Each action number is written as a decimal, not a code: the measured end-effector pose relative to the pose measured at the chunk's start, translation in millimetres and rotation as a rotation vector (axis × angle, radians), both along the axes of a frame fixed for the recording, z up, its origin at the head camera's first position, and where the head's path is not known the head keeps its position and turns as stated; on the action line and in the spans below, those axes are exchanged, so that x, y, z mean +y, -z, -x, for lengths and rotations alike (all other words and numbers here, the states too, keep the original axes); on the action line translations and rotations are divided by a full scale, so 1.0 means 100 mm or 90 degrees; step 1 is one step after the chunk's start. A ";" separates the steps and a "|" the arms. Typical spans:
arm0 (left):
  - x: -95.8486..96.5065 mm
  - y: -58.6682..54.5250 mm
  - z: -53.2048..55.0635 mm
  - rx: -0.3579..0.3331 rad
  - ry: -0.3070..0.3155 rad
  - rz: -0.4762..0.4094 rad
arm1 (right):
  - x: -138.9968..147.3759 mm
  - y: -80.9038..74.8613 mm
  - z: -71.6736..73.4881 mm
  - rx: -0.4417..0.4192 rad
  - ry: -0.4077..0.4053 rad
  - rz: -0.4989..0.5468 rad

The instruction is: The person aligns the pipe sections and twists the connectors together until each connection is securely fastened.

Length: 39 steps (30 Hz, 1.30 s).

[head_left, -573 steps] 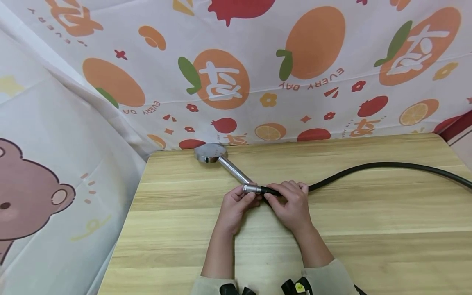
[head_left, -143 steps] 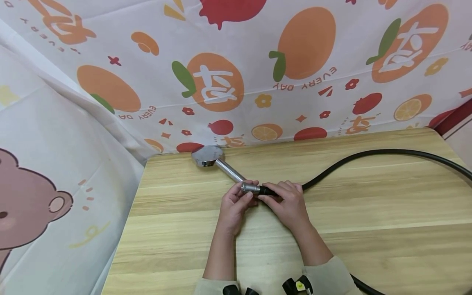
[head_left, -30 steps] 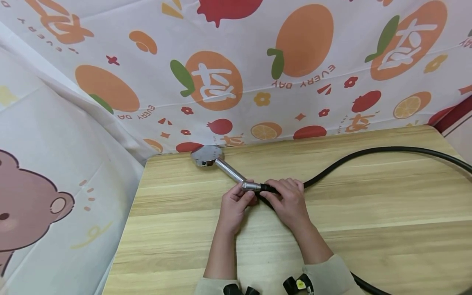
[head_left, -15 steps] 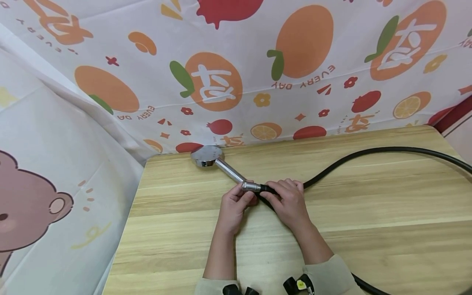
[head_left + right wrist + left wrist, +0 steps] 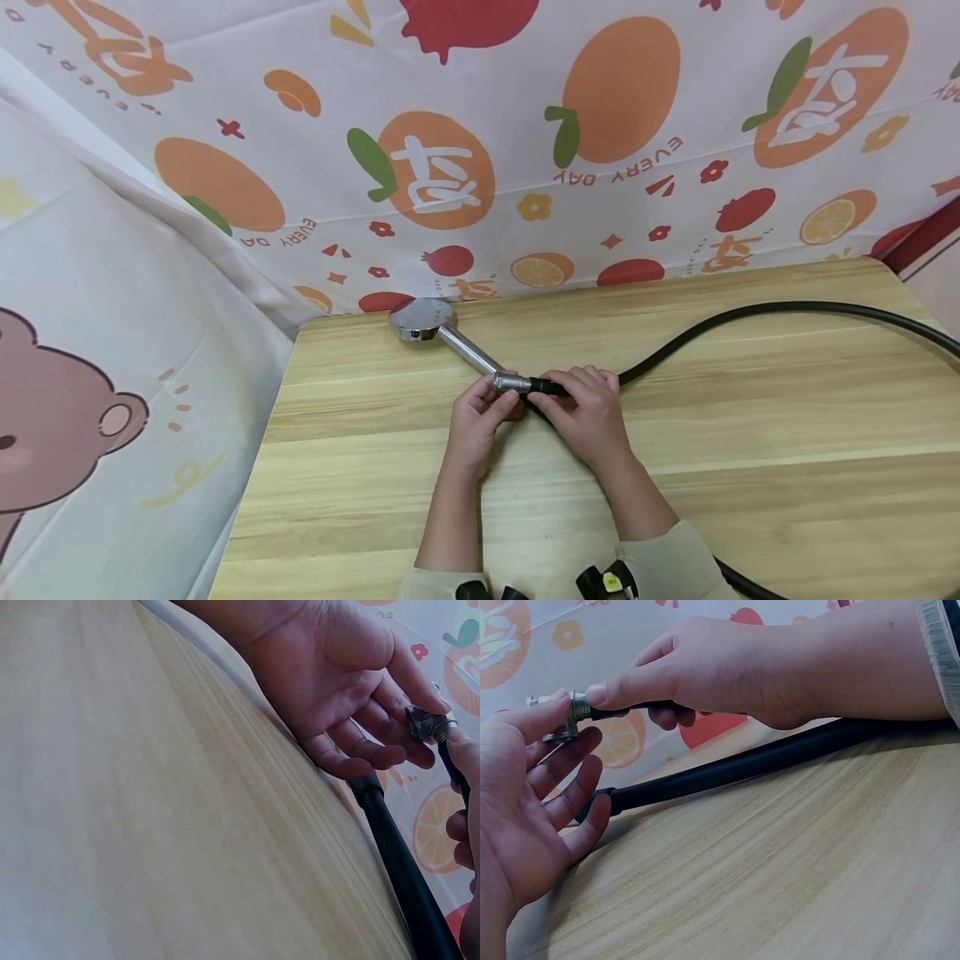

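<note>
A small silver metal fitting with a side branch (image 5: 512, 382) sits at the end of a black hose (image 5: 675, 342), above the wooden table. My left hand (image 5: 474, 425) pinches this fitting between thumb and fingertips; its other fingers spread loosely below in the left wrist view. My right hand (image 5: 588, 417) pinches the hose end right beside the fitting, its thumb near the joint (image 5: 585, 707). Behind my hands lies a chrome shower head (image 5: 422, 317), its handle (image 5: 468, 348) slanting toward them. Black hose (image 5: 727, 769) from the handle's end passes beneath my right hand. The inside of the joint is hidden.
The wooden table (image 5: 345, 467) reaches a fruit-printed curtain (image 5: 525, 150) at the back and a bear-printed cloth (image 5: 67, 408) at the left. The hose loops off the right side, and another stretch (image 5: 742, 579) emerges near the right sleeve.
Both hands keep nearly the same hold on the fitting and hose end. Since the oldest frame, the hose loop at the right has shifted back slightly and more hose shows near the right sleeve.
</note>
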<state>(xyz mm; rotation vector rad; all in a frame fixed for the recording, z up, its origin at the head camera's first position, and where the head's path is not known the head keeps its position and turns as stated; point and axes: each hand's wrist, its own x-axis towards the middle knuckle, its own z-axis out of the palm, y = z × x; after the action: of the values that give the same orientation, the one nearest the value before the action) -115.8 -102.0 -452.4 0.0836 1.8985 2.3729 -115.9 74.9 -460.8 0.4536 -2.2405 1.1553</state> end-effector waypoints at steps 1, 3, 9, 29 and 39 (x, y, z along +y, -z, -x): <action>0.00 0.00 0.00 0.000 -0.001 0.002 | 0.00 0.00 0.00 0.003 0.001 0.000; 0.00 0.00 0.00 0.001 -0.001 0.006 | 0.00 0.00 0.00 0.011 0.004 0.002; 0.01 0.01 0.00 0.006 0.000 0.017 | 0.01 0.01 0.01 0.017 0.004 0.006; 0.03 0.03 0.00 0.026 -0.001 0.036 | 0.01 0.02 0.01 0.004 -0.012 0.002; 0.03 0.04 0.01 0.027 0.004 0.051 | 0.01 0.00 0.01 -0.006 -0.029 0.011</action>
<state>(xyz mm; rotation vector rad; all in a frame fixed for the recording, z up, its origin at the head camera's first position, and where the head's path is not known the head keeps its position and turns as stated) -117.0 -99.3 -456.2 0.1355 2.0059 2.3061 -117.1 75.5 -460.5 0.4947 -2.2367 1.2017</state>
